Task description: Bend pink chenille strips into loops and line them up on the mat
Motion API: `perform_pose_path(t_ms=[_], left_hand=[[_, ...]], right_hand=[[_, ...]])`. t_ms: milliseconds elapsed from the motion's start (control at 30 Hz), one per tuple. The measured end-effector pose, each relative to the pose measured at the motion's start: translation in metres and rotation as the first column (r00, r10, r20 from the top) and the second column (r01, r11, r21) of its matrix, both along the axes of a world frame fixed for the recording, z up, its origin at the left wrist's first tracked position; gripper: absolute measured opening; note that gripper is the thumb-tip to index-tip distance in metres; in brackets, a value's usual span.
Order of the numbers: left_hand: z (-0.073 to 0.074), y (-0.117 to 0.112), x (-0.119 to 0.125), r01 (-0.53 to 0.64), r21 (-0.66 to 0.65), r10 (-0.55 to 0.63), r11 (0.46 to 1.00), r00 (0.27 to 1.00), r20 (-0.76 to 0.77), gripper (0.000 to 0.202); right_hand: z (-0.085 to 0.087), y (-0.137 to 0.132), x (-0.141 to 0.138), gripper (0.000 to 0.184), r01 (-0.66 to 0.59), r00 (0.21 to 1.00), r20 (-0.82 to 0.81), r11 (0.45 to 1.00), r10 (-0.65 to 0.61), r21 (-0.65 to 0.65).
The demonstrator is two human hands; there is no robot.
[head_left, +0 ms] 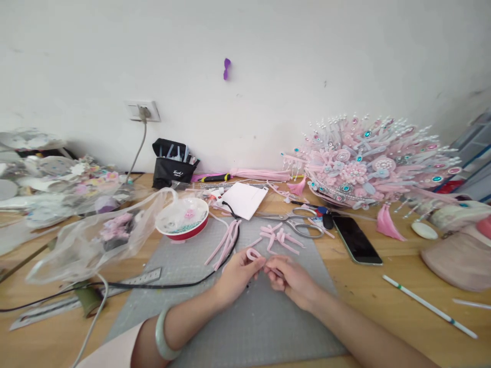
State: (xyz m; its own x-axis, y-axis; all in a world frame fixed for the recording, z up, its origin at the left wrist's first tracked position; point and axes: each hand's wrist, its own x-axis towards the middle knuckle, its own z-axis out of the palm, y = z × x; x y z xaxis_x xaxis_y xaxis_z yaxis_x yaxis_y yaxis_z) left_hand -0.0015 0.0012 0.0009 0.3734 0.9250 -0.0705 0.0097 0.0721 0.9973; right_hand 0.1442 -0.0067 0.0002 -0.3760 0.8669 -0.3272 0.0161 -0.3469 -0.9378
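Note:
Both hands meet over the grey cutting mat (164, 317). Between the fingers of my left hand (238, 273) is a pale pink pipe cleaner (252, 253), bent into a small loop above the thumb. My right hand (287, 278) is closed in a pinch close beside it, on the same pipe cleaner as far as I can see; its fingertips partly hide what they grip. Just beyond the hands lie bent pink pipe-cleaner pieces (279, 237). Left of these, several straight pink pipe cleaners (226, 243) rest on the mat.
Behind the mat are scissors (303, 227) and a white card (245, 200). A phone (357, 240) lies at right, below a large beaded pink headdress (368, 163). On the left stand a red-and-white bowl (187, 235) and a plastic bag (92, 245); a black cable (164, 286) crosses the mat.

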Motion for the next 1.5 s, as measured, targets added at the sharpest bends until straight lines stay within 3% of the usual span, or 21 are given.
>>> perform_pose_path(t_ms=[67, 100, 167, 200, 233, 300, 333, 400, 500, 567, 600, 667, 767, 867, 933, 1000, 1067, 1167, 1267, 1500], left_hand=[[0.001, -0.001, 0.0, -0.005, 0.012, 0.005, 1.0, 1.0, 0.002, 0.026], [0.001, -0.001, 0.001, -0.006, 0.007, 0.006, 1.0, 1.0, 0.005, 0.026], [0.001, -0.001, 0.001, -0.012, -0.02, 0.012, 1.0, 1.0, 0.004, 0.026], [0.001, -0.001, 0.001, -0.023, -0.035, 0.023, 0.999, 1.0, 0.0, 0.026], [0.001, 0.0, 0.001, -0.038, -0.048, 0.038, 0.998, 0.999, -0.002, 0.026], [0.002, 0.0, 0.0, -0.067, -0.073, 0.068, 0.995, 0.998, 0.005, 0.027], [0.002, 0.001, 0.0, -0.072, -0.085, 0.074, 0.994, 0.997, 0.016, 0.027], [0.002, 0.0, 0.0, -0.07, -0.111, 0.075, 0.991, 0.996, 0.041, 0.028], [0.0, 0.0, 0.0, -0.069, -0.129, 0.078, 0.989, 0.995, 0.067, 0.028], [-0.001, 0.0, 0.0, -0.076, -0.131, 0.087, 0.988, 0.993, 0.076, 0.028], [-0.001, 0.0, 0.0, -0.076, -0.133, 0.086, 0.988, 0.994, 0.074, 0.027], [-0.002, 0.0, 0.001, -0.07, -0.132, 0.078, 0.989, 0.995, 0.058, 0.026], [0.0, -0.001, 0.001, -0.061, -0.106, 0.064, 0.993, 0.998, 0.021, 0.027], [-0.001, -0.003, 0.0, -0.062, -0.035, 0.062, 0.997, 0.998, -0.003, 0.028], [-0.002, -0.005, 0.0, -0.055, 0.009, 0.056, 0.998, 0.998, -0.01, 0.028], [-0.003, -0.005, -0.002, -0.045, 0.04, 0.046, 0.998, 0.999, -0.015, 0.027], [-0.001, -0.003, -0.004, -0.016, 0.075, 0.019, 0.997, 0.999, -0.038, 0.025], [0.006, 0.004, -0.009, 0.077, 0.178, -0.057, 0.981, 0.992, -0.116, 0.022], [0.012, 0.013, -0.016, 0.1, 0.266, -0.056, 0.959, 0.985, -0.166, 0.018], [0.008, 0.02, -0.021, 0.093, 0.289, -0.029, 0.953, 0.976, -0.217, 0.018]], right_hand=[[-0.001, 0.003, 0.001, 0.013, -0.086, 0.992, -0.104, 0.986, 0.071, -0.145], [-0.001, 0.003, 0.002, 0.013, -0.115, 0.99, -0.103, 0.982, 0.101, -0.147], [-0.001, 0.002, 0.002, 0.015, -0.098, 0.995, 0.009, 0.995, 0.099, -0.005], [-0.001, 0.001, 0.003, 0.016, -0.073, 0.992, 0.111, 0.987, 0.058, 0.14], [-0.001, -0.001, 0.003, 0.016, -0.066, 0.974, 0.227, 0.947, -0.008, 0.314], [-0.002, -0.004, 0.003, 0.012, -0.145, 0.894, 0.42, 0.787, -0.155, 0.599], [-0.002, -0.005, 0.004, 0.011, -0.209, 0.848, 0.484, 0.703, -0.216, 0.68], [-0.003, -0.007, 0.006, 0.011, -0.319, 0.774, 0.556, 0.573, -0.302, 0.755], [-0.004, -0.009, 0.008, 0.015, -0.408, 0.728, 0.562, 0.411, -0.392, 0.815], [-0.004, -0.01, 0.009, 0.017, -0.434, 0.729, 0.542, 0.331, -0.418, 0.838], [-0.004, -0.01, 0.009, 0.017, -0.433, 0.731, 0.536, 0.32, -0.422, 0.843], [-0.003, -0.011, 0.007, 0.017, -0.388, 0.745, 0.533, 0.389, -0.4, 0.835], [0.002, -0.01, 0.003, 0.015, -0.189, 0.832, 0.47, 0.645, -0.295, 0.74], [0.006, -0.007, -0.001, 0.016, 0.048, 0.96, 0.234, 0.911, -0.156, 0.41], [0.007, -0.006, -0.003, 0.014, 0.115, 0.993, 0.007, 0.99, -0.116, 0.078], [0.007, -0.005, -0.003, 0.012, 0.079, 0.98, -0.169, 0.982, -0.109, -0.173], [0.007, -0.003, -0.001, 0.013, 0.042, 0.974, -0.208, 0.975, -0.088, -0.218], [0.01, 0.0, 0.006, 0.015, 0.075, 0.996, -0.042, 0.996, -0.073, 0.055], [0.015, 0.004, 0.014, 0.017, 0.034, 0.986, 0.147, 0.949, -0.083, 0.314], [0.019, 0.009, 0.024, 0.012, -0.083, 0.898, 0.411, 0.857, -0.157, 0.509]])
